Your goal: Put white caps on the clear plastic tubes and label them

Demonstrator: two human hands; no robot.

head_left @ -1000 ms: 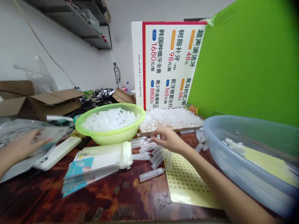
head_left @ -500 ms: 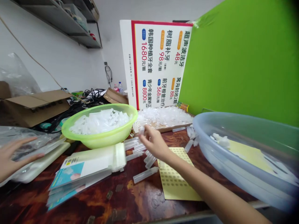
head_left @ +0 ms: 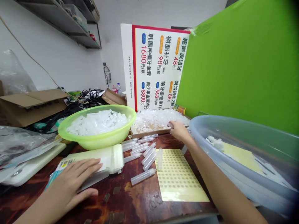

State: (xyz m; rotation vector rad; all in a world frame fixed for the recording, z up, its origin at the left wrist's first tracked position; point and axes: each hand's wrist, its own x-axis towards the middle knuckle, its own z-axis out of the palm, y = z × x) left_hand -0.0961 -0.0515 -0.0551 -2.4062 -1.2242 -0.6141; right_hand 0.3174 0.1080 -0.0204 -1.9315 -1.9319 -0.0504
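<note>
My left hand [head_left: 80, 177] lies with fingers outstretched over a stack of printed clear packets [head_left: 102, 154] with blue and white fronts. My right hand [head_left: 179, 130] is at the front right edge of a shallow cardboard tray [head_left: 142, 134] heaped with small translucent plastic pieces [head_left: 161, 117]. Its thumb and forefinger are pinched; whatever they hold is too small to make out. Several clear plastic tubes [head_left: 149, 158] lie on the table between the two hands. One tube [head_left: 160, 158] rests on a yellow sheet of round dot stickers [head_left: 182, 177].
A green basin [head_left: 98, 144] full of clear plastic parts stands at the back left. On the right is a large blue basin [head_left: 224, 161] with paper and white scraps. A price board [head_left: 156, 68] stands behind the tray. Cardboard boxes [head_left: 32, 105] and plastic bags [head_left: 21, 143] crowd the left.
My left hand has moved right from the plastic bags onto the packets. My right hand has gone right along the tray's front. More tubes lie near the green basin.
</note>
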